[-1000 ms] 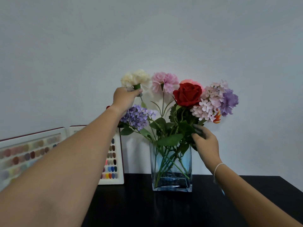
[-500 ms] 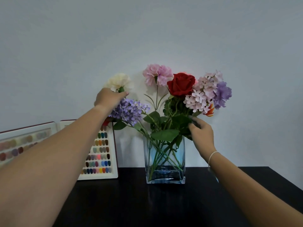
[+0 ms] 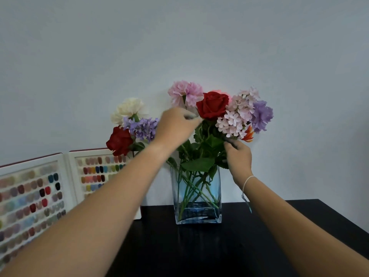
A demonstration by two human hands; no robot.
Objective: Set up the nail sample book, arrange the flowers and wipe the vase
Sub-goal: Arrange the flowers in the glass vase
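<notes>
Head view: my left hand (image 3: 176,124) hovers at the bouquet's 10 o'clock, fingertips pinched at the red rose (image 3: 212,105) stem; grip blurred, cannot tell.
Right hand: my right hand (image 3: 238,157) closes on green stems at 4 o'clock.
Stem axis: near upright in the clear rectangular glass vase (image 3: 198,193).
Nearer hand: left.
Nail sample book (image 3: 40,188): open, standing at 9 o'clock.
</notes>
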